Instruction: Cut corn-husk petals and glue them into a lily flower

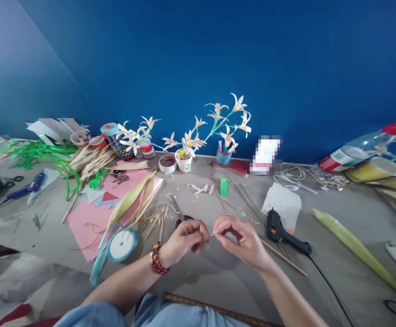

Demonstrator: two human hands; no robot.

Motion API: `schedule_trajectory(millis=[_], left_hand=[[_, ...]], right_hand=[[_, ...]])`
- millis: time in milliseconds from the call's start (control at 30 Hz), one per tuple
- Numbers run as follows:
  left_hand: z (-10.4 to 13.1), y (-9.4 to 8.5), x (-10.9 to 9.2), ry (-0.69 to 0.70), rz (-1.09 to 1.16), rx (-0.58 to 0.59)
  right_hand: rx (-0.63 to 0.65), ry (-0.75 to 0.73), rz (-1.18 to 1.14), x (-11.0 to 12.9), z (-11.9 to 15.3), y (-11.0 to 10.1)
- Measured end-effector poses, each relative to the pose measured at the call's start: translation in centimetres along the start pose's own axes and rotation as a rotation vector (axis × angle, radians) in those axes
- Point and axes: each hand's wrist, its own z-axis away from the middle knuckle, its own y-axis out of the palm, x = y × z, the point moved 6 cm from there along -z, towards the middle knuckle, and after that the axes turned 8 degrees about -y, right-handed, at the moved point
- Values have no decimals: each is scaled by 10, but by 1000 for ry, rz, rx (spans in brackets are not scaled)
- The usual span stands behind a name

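My left hand [189, 238], with a red beaded bracelet [157, 259] at the wrist, is closed in a pinch near the table's front middle. Facing it, my right hand [237, 236] pinches too, thumb against forefinger. A tiny pale piece [212, 234] shows between the fingertips, at the right hand's pinch; whether the left fingers also grip something is too small to tell. Black-handled scissors [183, 220] lie just behind my left hand, partly hidden. A black glue gun [283, 234] rests on white paper [281, 202] to the right of my right hand.
Pale flowers stand in a white cup [183, 161] and a blue-red cup [223, 156] by the wall. Pink paper [85, 222], a ribbon roll [122, 244] and husks [130, 200] lie left. A thin stick [284, 259] and a green husk [358, 247] lie right.
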Motion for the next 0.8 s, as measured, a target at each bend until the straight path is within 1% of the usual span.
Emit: schedule_trajectory(millis=[133,200,233,433,600,700,800], left_hand=[[-4,5,8,-158,201,157],[-5,7,11,-207,262,221],[-5,7,13,-220,278,236],[-5,4,13,-217,275,201],[-5,6,18,-298,343,266],[-5,8,18,-322,375,312],[-4,8,19,-336,397,328]], right_hand=[[38,-132,34,5,-1,1],[43,-183,64,9,-3,2],[42,-198,78,10,-3,2],[29,-209,123,9,-3,1],[27,-238,136,11,-4,1],[25,-258,137,13,-4,2],[21,-265,146,14,-5,2]])
